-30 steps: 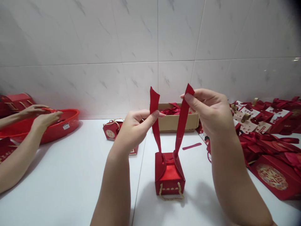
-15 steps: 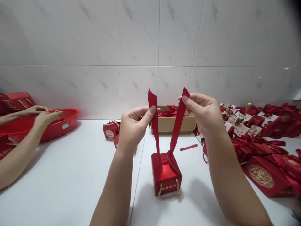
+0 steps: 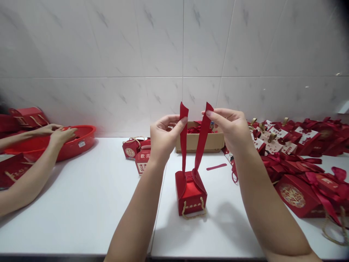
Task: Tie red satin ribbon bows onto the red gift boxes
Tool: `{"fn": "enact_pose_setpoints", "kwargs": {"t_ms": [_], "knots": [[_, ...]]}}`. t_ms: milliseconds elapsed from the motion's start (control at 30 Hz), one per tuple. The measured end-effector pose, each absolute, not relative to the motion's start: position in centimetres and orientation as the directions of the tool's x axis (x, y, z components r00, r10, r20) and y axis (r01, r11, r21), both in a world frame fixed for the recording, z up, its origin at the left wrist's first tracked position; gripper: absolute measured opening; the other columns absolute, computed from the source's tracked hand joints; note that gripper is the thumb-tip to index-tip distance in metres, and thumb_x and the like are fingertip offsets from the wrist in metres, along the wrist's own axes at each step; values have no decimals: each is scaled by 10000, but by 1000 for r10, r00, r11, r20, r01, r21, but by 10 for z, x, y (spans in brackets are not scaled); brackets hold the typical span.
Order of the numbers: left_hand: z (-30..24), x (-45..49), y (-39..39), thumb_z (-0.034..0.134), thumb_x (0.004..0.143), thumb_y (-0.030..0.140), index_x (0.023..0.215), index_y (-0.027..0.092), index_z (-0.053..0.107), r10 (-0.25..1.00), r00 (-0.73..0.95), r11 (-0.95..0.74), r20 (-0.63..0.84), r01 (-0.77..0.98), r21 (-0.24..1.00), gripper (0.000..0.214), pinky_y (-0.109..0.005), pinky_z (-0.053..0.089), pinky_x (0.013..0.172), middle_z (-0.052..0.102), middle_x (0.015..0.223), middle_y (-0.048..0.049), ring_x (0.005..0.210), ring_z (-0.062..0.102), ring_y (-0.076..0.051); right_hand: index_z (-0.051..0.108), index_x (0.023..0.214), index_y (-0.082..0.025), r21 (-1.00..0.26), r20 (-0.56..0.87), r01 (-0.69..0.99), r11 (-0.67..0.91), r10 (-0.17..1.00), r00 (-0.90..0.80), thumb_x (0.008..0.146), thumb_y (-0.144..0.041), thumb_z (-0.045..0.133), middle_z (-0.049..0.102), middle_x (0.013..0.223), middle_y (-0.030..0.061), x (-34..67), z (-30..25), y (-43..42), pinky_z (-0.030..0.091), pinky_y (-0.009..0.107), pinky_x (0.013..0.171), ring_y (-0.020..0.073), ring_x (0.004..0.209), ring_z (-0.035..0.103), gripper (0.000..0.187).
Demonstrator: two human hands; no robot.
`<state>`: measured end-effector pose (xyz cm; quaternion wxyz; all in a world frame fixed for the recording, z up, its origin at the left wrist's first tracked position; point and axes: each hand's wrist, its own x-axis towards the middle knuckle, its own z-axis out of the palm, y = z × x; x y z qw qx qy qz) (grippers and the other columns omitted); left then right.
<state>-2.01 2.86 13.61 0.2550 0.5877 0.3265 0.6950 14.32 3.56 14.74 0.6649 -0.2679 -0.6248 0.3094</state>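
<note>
A small red gift box (image 3: 190,194) with a gold rope handle stands on the white table (image 3: 81,203) in front of me. Two ends of a red ribbon (image 3: 202,140) rise upright from its top flaps. My left hand (image 3: 163,136) pinches the left ribbon end between thumb and fingers. My right hand (image 3: 230,127) pinches the right end near its tip. Both ends are held taut, close together above the box.
A cardboard box (image 3: 200,142) of red ribbons sits by the tiled wall. Finished red boxes (image 3: 139,156) stand behind my left arm. A heap of flat red boxes (image 3: 297,160) fills the right. At left, another person's hands (image 3: 56,134) reach into a red basin (image 3: 79,142).
My hands have brought the two ribbon ends closer together. The view has shifted, so the box sits a little higher and farther; the other person's hands stay at the basin.
</note>
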Motion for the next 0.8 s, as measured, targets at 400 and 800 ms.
{"fn": "enact_pose_setpoints", "kwargs": {"t_ms": [400,800], "knots": [[159,-15,19,718,698,335,857,167,727,783,270,-586,560,19,810,232,-317,539,769,735,888,-76,827,682,-198,731,717,-225,-669,743,9,743,669,22,737,-304,667,689,878,18,144,152,37,504,334,783,183,879,635,103],[155,-15,30,743,660,359,804,151,724,787,222,-591,575,10,806,253,-308,540,735,727,818,-82,798,673,-193,494,1244,-243,-821,531,-1,571,763,-368,806,-538,551,671,1019,65,153,134,29,500,395,870,209,965,629,530]]}}
